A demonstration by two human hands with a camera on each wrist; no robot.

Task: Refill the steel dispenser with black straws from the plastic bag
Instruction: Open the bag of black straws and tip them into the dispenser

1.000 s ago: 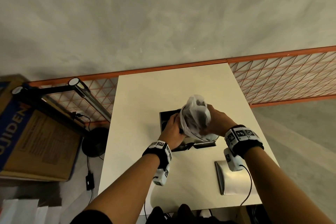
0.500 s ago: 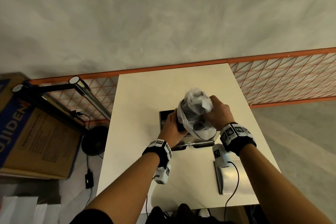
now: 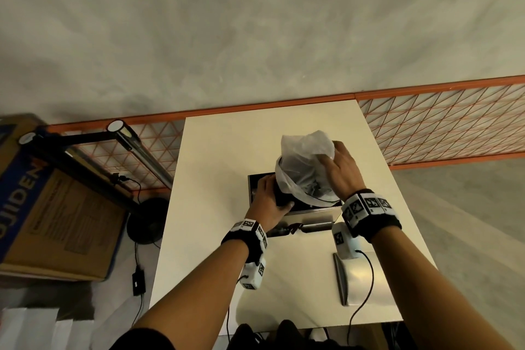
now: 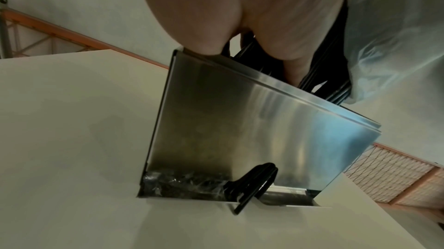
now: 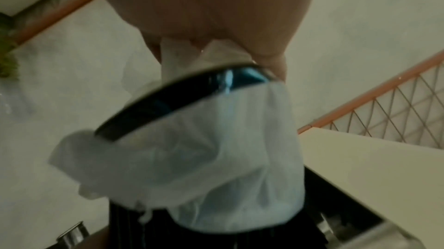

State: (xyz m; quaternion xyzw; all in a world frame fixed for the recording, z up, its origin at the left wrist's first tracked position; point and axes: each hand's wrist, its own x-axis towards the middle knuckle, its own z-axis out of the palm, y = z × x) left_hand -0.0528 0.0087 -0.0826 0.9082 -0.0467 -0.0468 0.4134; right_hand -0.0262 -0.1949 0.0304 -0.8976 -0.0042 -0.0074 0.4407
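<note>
The steel dispenser [image 3: 312, 214] stands open-topped in the middle of the white table [image 3: 227, 156]. A bundle of black straws [image 3: 282, 197] stands upright in its opening, half covered by the thin plastic bag [image 3: 305, 156]. My left hand [image 3: 277, 196] grips the straws at the dispenser's left rim. My right hand [image 3: 332, 156] grips the bag's upper end above them. The left wrist view shows the dispenser's steel front [image 4: 252, 129], the straws [image 4: 334, 86] and the bag [image 4: 396, 34]. In the blurred right wrist view the bag [image 5: 216, 158] hangs over the straws [image 5: 252, 238].
A flat steel lid [image 3: 363, 278] lies on the table near the right front corner. A cardboard box [image 3: 42, 207] and a black lamp arm [image 3: 127, 139] stand to the left. An orange mesh fence [image 3: 454, 122] runs behind the table.
My right hand has pulled the bag upward and farther away, so it stretches taller over the straws. My left hand has stayed on the straws at the dispenser's rim.
</note>
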